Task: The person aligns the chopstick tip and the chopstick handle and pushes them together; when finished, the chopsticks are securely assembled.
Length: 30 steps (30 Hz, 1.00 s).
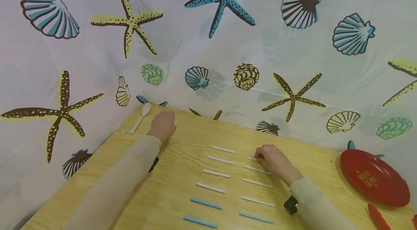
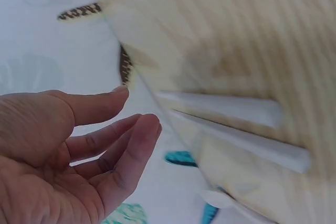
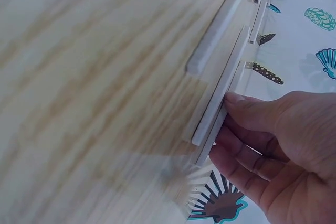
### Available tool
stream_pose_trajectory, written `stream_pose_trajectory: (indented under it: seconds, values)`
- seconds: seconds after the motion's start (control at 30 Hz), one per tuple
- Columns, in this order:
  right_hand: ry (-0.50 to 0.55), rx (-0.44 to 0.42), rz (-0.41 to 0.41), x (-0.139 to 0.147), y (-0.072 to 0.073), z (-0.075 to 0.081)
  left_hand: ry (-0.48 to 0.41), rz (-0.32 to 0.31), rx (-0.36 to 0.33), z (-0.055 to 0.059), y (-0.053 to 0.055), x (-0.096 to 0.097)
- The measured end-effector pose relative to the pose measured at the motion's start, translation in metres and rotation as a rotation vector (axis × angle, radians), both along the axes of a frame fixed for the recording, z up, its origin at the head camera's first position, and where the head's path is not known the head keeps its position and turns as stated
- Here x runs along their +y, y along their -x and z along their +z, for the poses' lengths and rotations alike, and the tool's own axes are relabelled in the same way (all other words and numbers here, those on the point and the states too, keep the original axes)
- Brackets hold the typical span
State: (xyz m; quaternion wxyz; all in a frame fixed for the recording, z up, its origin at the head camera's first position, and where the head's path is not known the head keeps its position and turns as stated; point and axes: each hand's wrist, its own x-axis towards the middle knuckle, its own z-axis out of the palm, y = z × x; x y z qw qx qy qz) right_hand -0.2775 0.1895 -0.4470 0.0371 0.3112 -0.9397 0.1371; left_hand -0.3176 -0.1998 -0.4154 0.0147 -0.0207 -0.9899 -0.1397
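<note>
Your left hand (image 1: 161, 125) unladen, your right hand (image 1: 274, 160) pinching the top white stick (image 1: 250, 158) of its column.
Spoon (image 1: 140, 118) at 9 o'clock of your left hand; thumb and fingers there apart, gripping nothing, two more white sticks (image 2: 241, 136) near them on the worktop (image 1: 182, 146). Left column (image 1: 216, 173), four white above two blue, lies toward that hand's 4 to 5 o'clock. Pinched stick at your right hand's 9 o'clock, low to the wood; rest of the right column (image 1: 257, 183) trails to 7. Red plate (image 1: 386, 175) at 3. Looks like squaring-up work: pinch lightly, match the neighbour's angle and gap, sight across to the left column, then part your fingers evenly so the stick doesn't roll or nudge the next one.
</note>
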Motion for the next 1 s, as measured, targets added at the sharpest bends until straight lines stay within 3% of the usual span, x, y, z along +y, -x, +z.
stream_pose_trajectory:
  seconds: [0.13, 0.27, 0.43, 0.57, 0.73, 1.0]
  values:
    - [-0.001, -0.008, -0.021, 0.001, -0.002, -0.001, -0.018, -0.104, 0.054, 0.010, -0.005, 0.033]
    - [-0.004, 0.007, -0.004, 0.001, -0.002, -0.002, -0.103, -0.228, 0.096, 0.008, -0.012, 0.065]
    - [-0.003, 0.030, 0.012, 0.001, -0.001, -0.003, -0.121, -0.411, 0.027, -0.002, -0.017, 0.096]
    - [-0.005, 0.031, 0.009, 0.002, -0.001, -0.003, -0.074, -0.522, -0.023, -0.011, -0.016, 0.118]
    - [-0.010, 0.029, -0.002, 0.002, 0.000, -0.004, -0.021, -0.599, -0.016, -0.021, -0.014, 0.133]
    - [-0.014, 0.038, -0.004, 0.001, -0.001, -0.002, 0.020, -0.619, 0.017, -0.027, -0.010, 0.133]
